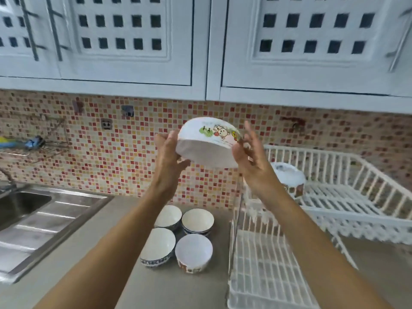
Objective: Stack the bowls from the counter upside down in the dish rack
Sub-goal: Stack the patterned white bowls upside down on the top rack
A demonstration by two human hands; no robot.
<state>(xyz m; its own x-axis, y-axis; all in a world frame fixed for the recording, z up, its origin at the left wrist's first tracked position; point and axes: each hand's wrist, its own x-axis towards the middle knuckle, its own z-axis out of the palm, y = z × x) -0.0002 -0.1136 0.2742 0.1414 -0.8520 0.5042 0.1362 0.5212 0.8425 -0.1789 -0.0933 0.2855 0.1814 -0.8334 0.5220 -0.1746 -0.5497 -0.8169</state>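
Observation:
I hold a white bowl with a cartoon print [208, 141] up in the air between both hands, tilted so its opening faces down toward me. My left hand [167, 152] grips its left rim and my right hand [249, 155] its right rim. Below on the grey counter [111, 253] stand several white bowls, openings up, among them one [168, 216], another [197, 220] and a third [193, 252]. The white dish rack [347, 197] stands to the right. An upside-down bowl [289, 177] sits on its upper tier, partly behind my right wrist.
A steel sink with drainboard [40, 217] lies at the left, a tap at its edge. The rack's lower tier [263, 264] reaches toward me beside the bowls. White wall cabinets [133, 52] hang above the mosaic tile wall. A wire shelf [33, 143] hangs at far left.

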